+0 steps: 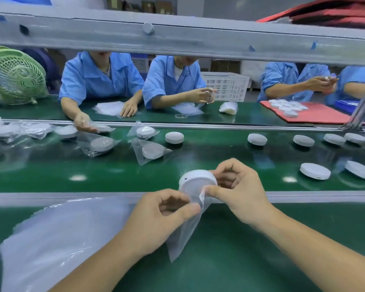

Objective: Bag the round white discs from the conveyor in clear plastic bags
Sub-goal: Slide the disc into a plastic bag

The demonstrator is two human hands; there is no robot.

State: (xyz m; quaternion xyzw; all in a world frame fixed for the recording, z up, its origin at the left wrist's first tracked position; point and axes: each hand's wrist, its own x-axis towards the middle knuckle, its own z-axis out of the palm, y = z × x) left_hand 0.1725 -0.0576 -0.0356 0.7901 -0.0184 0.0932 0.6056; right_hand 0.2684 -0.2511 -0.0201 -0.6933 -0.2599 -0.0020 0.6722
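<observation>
My left hand [164,209] pinches one lip of the clear bag [183,234] between thumb and forefinger. My right hand [236,190] curls round the white disc [195,181], thumb on the other lip. The disc sits only part-way into the mouth, over the far edge of the counter [261,249]. If either pinch slips, I reckon the mouth collapses or the disc drops onto the conveyor [114,171]. No writing or brand is legible.

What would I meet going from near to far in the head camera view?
Left hand pinching clear bag, right hand holding white disc at its mouth → conveyor belt → bagged disc → red mat → white crate.
</observation>
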